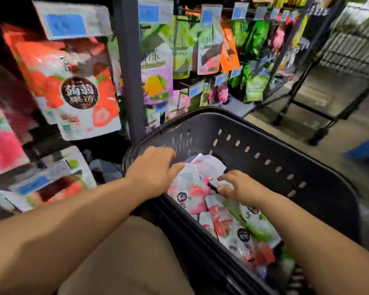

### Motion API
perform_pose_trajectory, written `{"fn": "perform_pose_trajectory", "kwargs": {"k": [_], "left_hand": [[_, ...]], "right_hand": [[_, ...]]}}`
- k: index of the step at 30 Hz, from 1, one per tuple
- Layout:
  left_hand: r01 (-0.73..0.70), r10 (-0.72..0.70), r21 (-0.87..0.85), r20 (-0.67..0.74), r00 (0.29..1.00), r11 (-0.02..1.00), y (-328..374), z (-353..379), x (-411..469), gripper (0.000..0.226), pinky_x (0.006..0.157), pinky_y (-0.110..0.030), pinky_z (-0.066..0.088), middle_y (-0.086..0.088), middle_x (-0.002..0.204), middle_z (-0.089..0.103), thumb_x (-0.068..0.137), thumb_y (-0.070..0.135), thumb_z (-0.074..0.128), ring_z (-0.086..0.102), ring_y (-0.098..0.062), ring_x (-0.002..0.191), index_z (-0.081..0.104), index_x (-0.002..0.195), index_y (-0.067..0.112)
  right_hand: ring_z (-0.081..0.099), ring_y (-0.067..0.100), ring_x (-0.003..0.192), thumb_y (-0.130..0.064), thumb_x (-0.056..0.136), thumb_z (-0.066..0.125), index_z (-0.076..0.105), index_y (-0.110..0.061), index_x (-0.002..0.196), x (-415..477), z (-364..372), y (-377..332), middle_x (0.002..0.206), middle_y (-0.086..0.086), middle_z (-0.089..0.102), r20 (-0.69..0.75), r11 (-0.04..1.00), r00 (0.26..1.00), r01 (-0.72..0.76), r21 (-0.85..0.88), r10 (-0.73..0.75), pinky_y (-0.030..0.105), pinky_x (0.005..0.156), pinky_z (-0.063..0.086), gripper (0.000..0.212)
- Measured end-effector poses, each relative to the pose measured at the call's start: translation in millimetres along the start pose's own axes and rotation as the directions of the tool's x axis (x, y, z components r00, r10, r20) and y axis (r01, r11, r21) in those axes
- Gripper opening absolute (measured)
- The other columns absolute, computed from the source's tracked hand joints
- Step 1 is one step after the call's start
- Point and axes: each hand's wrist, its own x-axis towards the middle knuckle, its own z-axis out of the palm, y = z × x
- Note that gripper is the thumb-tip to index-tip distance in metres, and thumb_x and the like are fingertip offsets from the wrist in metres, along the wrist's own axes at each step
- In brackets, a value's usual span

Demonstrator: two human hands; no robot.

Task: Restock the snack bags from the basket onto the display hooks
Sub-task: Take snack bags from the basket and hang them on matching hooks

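Inside the dark basket point(254, 133), heaped with snack bags point(228, 226), the left hand point(156, 169) curled over a white bag point(202, 167) near the left rim, its grip impossible to tell, while the right hand point(239, 186) rested mid-pile, grip wide, fingers loosely spread.

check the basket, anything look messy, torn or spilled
The snack bags lie in a jumbled heap in the basket, overlapping at odd angles. The top bag, between the left hand and right hand, is creased and bent. No tear or spill shows.
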Motion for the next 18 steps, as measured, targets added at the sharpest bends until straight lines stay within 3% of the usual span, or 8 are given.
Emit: {"fn": "perform_pose_trajectory", "kwargs": {"k": [3,7,11,14,18], "left_hand": [[0.032,-0.033,0.039,0.025,0.999,0.999,1.5,-0.8,-1.9,0.041,0.081,-0.039,0.040,0.003,0.115,0.060,0.097,0.055,0.042,0.047,-0.024,0.113,0.055,0.117,0.021],[0.062,-0.070,0.088,0.085,0.994,0.994,4.1,-1.5,-2.7,0.043,0.084,-0.040,0.042,0.002,0.117,0.059,0.097,0.058,0.039,0.047,-0.024,0.115,0.054,0.119,0.023],[0.073,-0.084,0.111,0.103,0.991,0.991,5.7,-2.7,-2.6,0.042,0.077,-0.037,0.038,0.003,0.111,0.059,0.097,0.059,0.038,0.048,-0.022,0.109,0.055,0.114,0.024],[0.075,-0.089,0.117,0.116,0.989,0.990,6.3,-2.9,-2.5,0.041,0.075,-0.036,0.038,0.005,0.106,0.059,0.097,0.059,0.037,0.047,-0.020,0.102,0.055,0.110,0.025],[0.069,-0.083,0.119,0.122,0.989,0.990,5.5,-3.3,-3.1,0.041,0.075,-0.036,0.038,0.006,0.104,0.058,0.097,0.060,0.036,0.043,-0.018,0.098,0.054,0.110,0.025]], "right_hand": [[0.042,0.032,0.133,-0.061,0.091,0.055,0.040,-0.028,0.147,2.0,7.3,12.3,0.147,0.009,0.037,0.134,0.981,0.972,-0.189,-0.052,0.194,0.042,0.109,0.039,0.067],[0.048,0.033,0.128,-0.074,0.082,0.054,0.026,-0.022,0.152,1.0,13.6,18.6,0.149,0.011,0.037,0.242,0.916,0.889,-0.347,-0.201,0.390,0.043,0.103,0.044,0.091],[0.062,0.022,0.092,-0.087,0.063,0.061,0.021,-0.023,0.154,-0.1,17.5,23.3,0.129,0.004,0.056,0.300,0.889,0.846,-0.367,-0.273,0.441,0.036,0.082,0.052,0.119],[0.060,0.026,0.106,-0.080,0.059,0.073,0.015,-0.024,0.156,-0.6,19.9,22.0,0.142,0.006,0.051,0.347,0.899,0.833,-0.364,-0.242,0.431,0.039,0.088,0.051,0.126],[0.056,0.028,0.119,-0.073,0.058,0.080,0.022,-0.020,0.154,-1.1,22.7,20.5,0.146,0.004,0.048,0.336,0.914,0.852,-0.350,-0.205,0.402,0.043,0.100,0.048,0.124]]}}
